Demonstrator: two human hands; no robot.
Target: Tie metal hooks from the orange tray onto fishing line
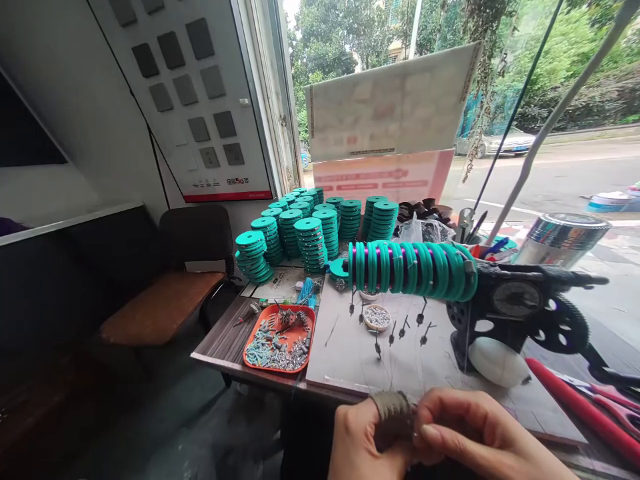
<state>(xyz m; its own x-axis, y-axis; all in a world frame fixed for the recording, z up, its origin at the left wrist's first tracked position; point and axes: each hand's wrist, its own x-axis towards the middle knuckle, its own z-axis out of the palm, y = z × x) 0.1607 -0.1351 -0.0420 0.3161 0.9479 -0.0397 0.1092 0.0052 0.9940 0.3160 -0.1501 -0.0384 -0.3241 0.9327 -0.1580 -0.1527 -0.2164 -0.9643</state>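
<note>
My left hand (356,437) and my right hand (477,430) are close together at the table's front edge. Olive-grey wrapping (391,405) covers a digit of the left hand. Both hands are closed, fingertips pinched together; what lies between them is too small to make out. Just beyond stands a black hand-cranked winder (517,300) with a round dial, its shaft carrying a row of teal foam spools (410,268). Thin lines trail from the spools toward my hands. Several small dark pieces on short stems (377,348) hang or lie along those lines.
An orange tray (246,357) of small metal and tube parts sits left, near a small dish (377,319) of beads. Stacks of teal discs (310,243) fill the back. Red-handled scissors (607,400) and a metal can (567,240) are right; a chair (163,307) stands left.
</note>
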